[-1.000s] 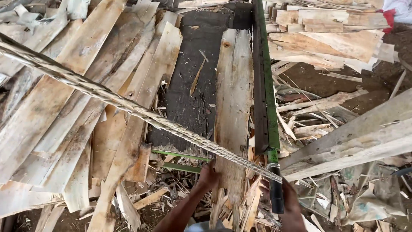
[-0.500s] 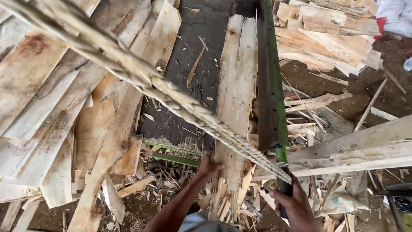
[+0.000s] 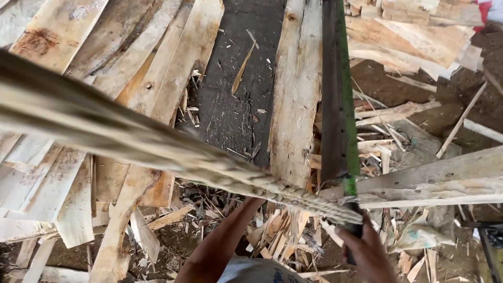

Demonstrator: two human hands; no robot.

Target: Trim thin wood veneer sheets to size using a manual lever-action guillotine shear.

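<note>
Two bare forearms are seen at the bottom edge. No sleeve, glove, watch or ring is worn on the left forearm (image 3: 220, 246) or on the right hand (image 3: 367, 254). Between them, a patch of light grey-blue cloth (image 3: 257, 270), part of the clothing worn, is seen. The left hand is hidden behind a braided strand.

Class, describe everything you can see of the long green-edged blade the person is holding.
The long, dark, flat metal blade with a green edge runs from the top of the picture down towards the person. It looks worn and dull. Its lower end meets a dark handle gripped by the right hand. It lies alongside an upright pale wooden plank, close against it. A braided pale rope crosses in front of its lower end. The left hand is hidden behind the rope.
</note>
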